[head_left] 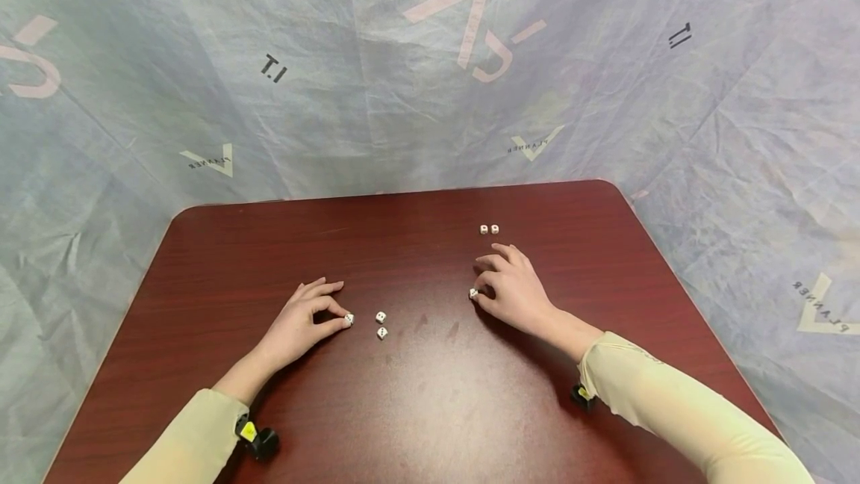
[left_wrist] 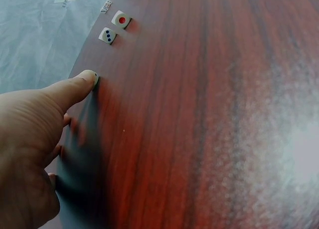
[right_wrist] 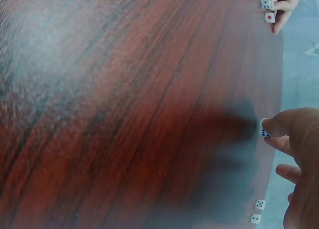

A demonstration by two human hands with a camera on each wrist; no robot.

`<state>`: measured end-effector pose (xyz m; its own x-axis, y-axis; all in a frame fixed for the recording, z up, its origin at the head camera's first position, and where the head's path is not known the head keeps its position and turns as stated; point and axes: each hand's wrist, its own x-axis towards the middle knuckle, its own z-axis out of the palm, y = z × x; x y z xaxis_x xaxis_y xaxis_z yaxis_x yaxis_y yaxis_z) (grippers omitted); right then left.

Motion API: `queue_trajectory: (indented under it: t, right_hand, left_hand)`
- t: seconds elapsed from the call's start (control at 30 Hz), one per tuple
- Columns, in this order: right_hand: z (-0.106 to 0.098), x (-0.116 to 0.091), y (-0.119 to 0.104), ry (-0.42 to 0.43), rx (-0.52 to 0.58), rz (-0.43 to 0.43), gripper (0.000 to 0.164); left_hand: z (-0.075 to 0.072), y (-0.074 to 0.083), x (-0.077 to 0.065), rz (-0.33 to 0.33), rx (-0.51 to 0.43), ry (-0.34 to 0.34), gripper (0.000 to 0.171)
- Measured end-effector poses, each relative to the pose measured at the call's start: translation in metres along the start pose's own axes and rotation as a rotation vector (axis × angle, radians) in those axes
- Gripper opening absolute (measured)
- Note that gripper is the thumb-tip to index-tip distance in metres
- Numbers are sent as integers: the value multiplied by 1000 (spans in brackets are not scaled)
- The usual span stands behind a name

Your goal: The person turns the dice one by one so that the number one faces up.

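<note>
My left hand point(head_left: 300, 325) pinches a white die point(head_left: 349, 319) between thumb and index finger, low over the table on the left. Just right of it lie two more dice, one point(head_left: 381, 317) behind the other point(head_left: 382, 333). In the left wrist view, one of these dice point(left_wrist: 121, 20) shows a red dot and the other point(left_wrist: 107, 36) blue dots. Toward the right, my right hand point(head_left: 517, 291) pinches another die point(head_left: 473, 293) by thumb and index finger, its other fingers spread. Beyond that hand, two dice point(head_left: 484, 229) point(head_left: 495, 229) sit side by side near the far edge.
The dark red wooden table point(head_left: 416, 402) has rounded far corners. Grey printed fabric point(head_left: 349, 133) hangs around its back and sides. A black wrist device point(head_left: 258, 439) is strapped at the left sleeve, and another point(head_left: 582, 396) at the right.
</note>
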<state>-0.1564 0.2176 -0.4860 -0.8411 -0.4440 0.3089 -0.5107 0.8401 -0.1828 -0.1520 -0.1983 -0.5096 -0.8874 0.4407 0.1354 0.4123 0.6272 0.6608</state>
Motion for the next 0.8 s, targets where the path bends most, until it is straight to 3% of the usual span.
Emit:
queue_trajectory:
  t: [0.8]
  right_hand:
    - [-6,-2,3,-35,-2,17,13]
  left_hand:
    - [0,1,0,-8,0,-7,8]
